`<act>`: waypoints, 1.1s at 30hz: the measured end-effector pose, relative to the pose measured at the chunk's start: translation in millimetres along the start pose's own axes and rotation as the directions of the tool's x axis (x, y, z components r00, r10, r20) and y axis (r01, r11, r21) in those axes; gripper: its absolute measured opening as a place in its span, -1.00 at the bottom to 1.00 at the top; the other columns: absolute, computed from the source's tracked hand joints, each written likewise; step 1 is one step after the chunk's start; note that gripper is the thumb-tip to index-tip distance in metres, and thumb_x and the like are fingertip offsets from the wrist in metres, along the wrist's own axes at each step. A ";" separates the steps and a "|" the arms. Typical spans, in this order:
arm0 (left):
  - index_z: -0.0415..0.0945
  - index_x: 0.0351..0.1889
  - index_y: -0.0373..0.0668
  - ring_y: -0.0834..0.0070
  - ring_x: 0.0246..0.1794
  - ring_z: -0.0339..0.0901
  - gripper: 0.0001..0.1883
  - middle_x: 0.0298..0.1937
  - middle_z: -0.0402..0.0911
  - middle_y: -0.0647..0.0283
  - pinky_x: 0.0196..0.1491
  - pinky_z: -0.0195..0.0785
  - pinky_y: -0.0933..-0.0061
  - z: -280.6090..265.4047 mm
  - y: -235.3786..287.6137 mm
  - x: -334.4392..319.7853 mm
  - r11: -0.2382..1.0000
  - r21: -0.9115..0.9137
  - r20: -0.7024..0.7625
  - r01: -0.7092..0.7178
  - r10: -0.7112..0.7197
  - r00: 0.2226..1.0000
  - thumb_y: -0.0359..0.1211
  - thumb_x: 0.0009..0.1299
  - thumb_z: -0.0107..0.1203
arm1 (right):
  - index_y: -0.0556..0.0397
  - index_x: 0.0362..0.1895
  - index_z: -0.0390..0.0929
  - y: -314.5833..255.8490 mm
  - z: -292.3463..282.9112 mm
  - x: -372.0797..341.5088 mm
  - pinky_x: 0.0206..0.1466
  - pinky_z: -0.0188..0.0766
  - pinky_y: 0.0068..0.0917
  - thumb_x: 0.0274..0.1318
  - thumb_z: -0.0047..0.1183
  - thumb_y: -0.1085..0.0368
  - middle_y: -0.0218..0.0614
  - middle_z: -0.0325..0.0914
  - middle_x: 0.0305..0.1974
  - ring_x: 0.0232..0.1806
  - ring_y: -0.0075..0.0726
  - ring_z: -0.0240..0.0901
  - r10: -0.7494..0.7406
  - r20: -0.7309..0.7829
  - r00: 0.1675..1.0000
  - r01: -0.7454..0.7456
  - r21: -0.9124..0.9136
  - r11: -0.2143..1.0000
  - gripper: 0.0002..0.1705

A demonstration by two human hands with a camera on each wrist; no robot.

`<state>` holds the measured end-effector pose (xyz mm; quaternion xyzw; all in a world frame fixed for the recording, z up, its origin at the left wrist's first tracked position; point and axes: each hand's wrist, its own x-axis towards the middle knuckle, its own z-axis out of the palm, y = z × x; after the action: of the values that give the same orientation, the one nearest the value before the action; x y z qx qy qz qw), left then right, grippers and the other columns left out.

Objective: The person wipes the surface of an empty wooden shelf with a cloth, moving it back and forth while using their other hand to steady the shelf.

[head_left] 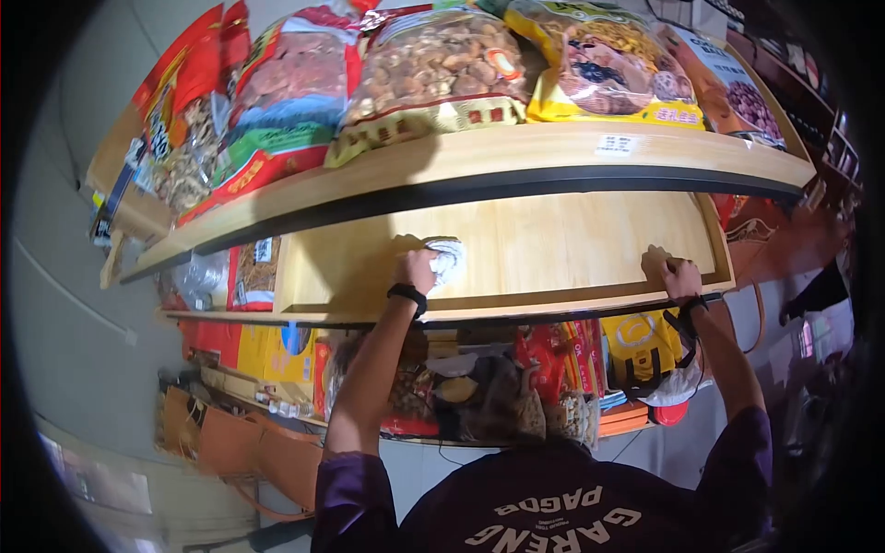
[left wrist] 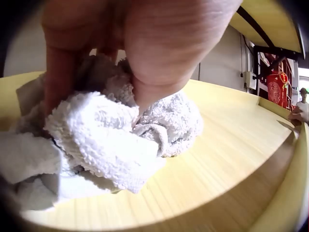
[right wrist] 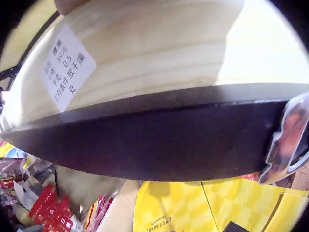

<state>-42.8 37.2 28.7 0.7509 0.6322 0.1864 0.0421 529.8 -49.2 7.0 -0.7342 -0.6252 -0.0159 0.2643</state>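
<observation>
My left hand (head_left: 419,272) grips a crumpled white terry towel (head_left: 449,261) on the bare board of a wooden shelf tray (head_left: 553,244). In the left wrist view, thumb and fingers pinch the bunched towel (left wrist: 104,140) from above, and its folds lie against the pale wood. Over at the tray's right front corner, my right hand (head_left: 682,279) holds the front rim with its fingers bent over the top. Only a bit of a finger (right wrist: 70,5) shows at the top of the right wrist view, above the rim's labelled outer face (right wrist: 159,58).
Close above runs an upper shelf (head_left: 479,147) loaded with bags of dried food (head_left: 442,69). A bag (head_left: 253,276) stands left of the tray's side wall. Below are packed goods (head_left: 553,359) and a yellow bag (head_left: 641,350). A price label (right wrist: 70,67) sticks to the front rim.
</observation>
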 end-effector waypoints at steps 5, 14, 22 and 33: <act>0.71 -0.05 -0.08 0.05 -0.12 0.66 -0.60 -0.14 0.67 -0.05 0.01 0.54 0.20 22.2 -17.3 55.8 1.000 -0.014 -0.004 0.011 -0.011 1.000 -0.51 0.09 0.25 | 0.10 -0.44 0.64 -7.4 -8.0 -1.1 -0.26 0.49 -0.03 0.18 0.03 0.11 0.04 0.58 -0.49 -0.40 0.23 0.55 0.016 -0.021 1.000 -0.015 0.044 0.999 -0.67; 0.66 -0.02 -0.16 0.04 0.07 0.58 -0.57 0.03 0.65 -0.03 0.19 0.41 0.20 48.1 -28.4 139.6 0.988 0.119 -0.311 -0.094 0.127 0.942 -0.50 0.07 0.27 | 0.10 -0.48 0.61 -3.7 -7.3 0.0 -0.32 0.47 -0.07 0.15 0.05 0.12 0.00 0.55 -0.56 -0.45 0.20 0.53 0.017 -0.023 1.000 -0.016 0.056 0.998 -0.68; 0.66 -0.03 -0.16 0.04 0.08 0.58 -0.57 0.03 0.65 -0.03 0.20 0.40 0.20 33.8 -39.0 143.5 0.985 0.154 -0.286 -0.073 0.115 0.951 -0.49 0.07 0.28 | 0.10 -0.49 0.60 -7.3 -11.3 1.5 -0.33 0.46 -0.08 0.14 0.04 0.12 0.03 0.54 -0.55 -0.46 0.21 0.51 0.033 -0.029 0.999 -0.031 0.077 0.997 -0.68; 0.67 -0.03 -0.15 0.05 0.08 0.57 -0.57 0.03 0.65 -0.03 0.20 0.39 0.19 35.8 -38.7 130.0 0.975 0.198 -0.373 -0.102 0.171 0.912 -0.48 0.06 0.28 | 0.05 -0.43 0.66 -13.4 -16.2 -3.1 -0.24 0.51 -0.06 0.15 0.03 0.08 0.02 0.59 -0.49 -0.40 0.22 0.54 0.105 -0.023 0.994 -0.103 0.052 0.993 -0.67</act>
<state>-49.9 176.5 13.4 0.7422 0.5877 0.2779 -0.1627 521.6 -57.5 24.8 -0.7586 -0.5828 0.0044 0.2913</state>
